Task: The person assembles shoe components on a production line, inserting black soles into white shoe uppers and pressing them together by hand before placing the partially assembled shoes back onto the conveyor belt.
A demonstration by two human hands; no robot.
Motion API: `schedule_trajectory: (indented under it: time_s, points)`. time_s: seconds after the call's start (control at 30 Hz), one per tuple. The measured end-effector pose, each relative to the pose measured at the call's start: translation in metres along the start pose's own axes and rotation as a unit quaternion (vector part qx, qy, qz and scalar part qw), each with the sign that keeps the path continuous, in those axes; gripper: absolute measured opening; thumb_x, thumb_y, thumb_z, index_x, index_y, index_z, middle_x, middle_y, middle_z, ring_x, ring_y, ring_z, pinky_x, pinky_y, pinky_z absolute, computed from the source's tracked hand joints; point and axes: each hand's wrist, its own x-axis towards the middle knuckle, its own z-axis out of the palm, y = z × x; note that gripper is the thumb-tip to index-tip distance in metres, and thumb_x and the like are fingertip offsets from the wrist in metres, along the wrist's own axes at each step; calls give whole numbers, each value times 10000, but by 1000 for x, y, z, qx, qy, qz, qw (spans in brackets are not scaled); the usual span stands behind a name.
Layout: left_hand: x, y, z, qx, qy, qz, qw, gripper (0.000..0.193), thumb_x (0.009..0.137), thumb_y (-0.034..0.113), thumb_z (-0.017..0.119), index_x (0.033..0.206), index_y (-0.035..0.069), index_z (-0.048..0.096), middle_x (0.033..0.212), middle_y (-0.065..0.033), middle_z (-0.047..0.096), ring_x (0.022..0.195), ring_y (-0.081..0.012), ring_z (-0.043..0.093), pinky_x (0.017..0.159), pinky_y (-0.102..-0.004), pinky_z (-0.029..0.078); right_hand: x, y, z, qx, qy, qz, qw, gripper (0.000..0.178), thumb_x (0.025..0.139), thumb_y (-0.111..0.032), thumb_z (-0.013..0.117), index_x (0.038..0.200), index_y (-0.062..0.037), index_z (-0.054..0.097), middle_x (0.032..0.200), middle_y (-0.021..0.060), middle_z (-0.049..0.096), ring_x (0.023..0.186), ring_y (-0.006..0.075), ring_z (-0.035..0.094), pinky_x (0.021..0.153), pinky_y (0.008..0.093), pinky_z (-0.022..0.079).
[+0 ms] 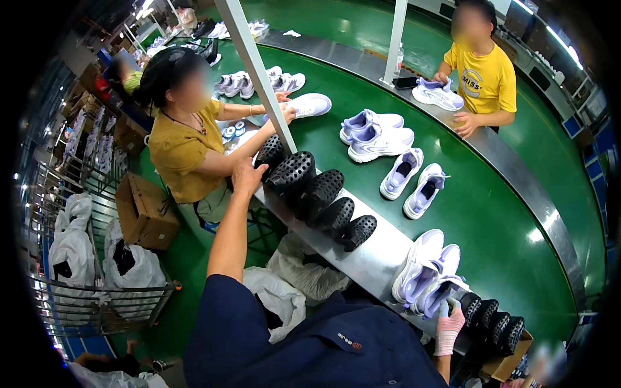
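Observation:
My left hand [248,176] is bare and reaches to the far end of a row of black perforated shoe trees [321,192]. Its fingers curl against the nearest shoe tree [271,152] and are partly hidden. In a striped glove with grey fingertips, my right hand [449,326] is closed at the near end of a white and lavender sneaker [435,296]. Another white sneaker [424,249] lies against it. Beside the glove stand several more black shoe trees [490,317]. Two sneakers [412,181] stand upright farther up the green belt, with another pair [375,134] beyond.
A metal ledge [381,275] runs along the green belt [498,213]. A grey post [255,64] rises near my left hand. Co-workers in yellow tops handle sneakers at left [184,142] and across [485,84]. White sacks [275,297], a carton [145,210] and a wire cart [97,297] stand below.

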Motion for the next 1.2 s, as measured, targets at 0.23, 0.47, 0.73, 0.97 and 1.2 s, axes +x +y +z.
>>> schedule_trajectory:
  time_s: [0.23,0.47,0.73,0.97,1.2]
  points:
    - [4,-26,23,32,66,24,997,440,824,354,771,1113,26,721,1039,-244,705,993,-415,661,878,-480,516,-7,-4,12,-1,-17,14,1000,192,916,-106,690,1030,48,674,909,158,730,800,189,649,798,343,530]
    - [-52,19,-79,-25,258,41,965,330,834,220,779,1061,-3,691,1008,-182,669,969,-388,627,856,-464,500,4,-33,8,15,5,-24,1000,179,918,-97,679,1017,52,677,875,140,725,786,183,642,787,337,530]
    - [-212,147,-86,-202,130,267,933,408,720,181,839,1051,4,679,993,-137,674,865,-301,635,756,-399,531,25,-139,37,241,-252,-22,937,500,945,-265,679,1310,54,557,1075,122,714,931,186,690,871,309,537]
    - [-277,235,-16,-324,-49,390,861,465,740,208,850,1101,-16,660,1065,-142,645,914,-315,632,781,-391,543,24,-147,59,583,-253,246,732,287,933,-239,726,1159,-95,623,1058,26,681,939,157,669,789,320,565]
    - [-257,250,-6,-493,-236,187,816,595,900,338,752,1348,3,550,1346,-174,556,1195,-291,570,981,-364,488,25,-139,16,476,-454,207,724,613,830,-309,753,1312,28,580,1175,104,681,1034,207,661,915,342,538]
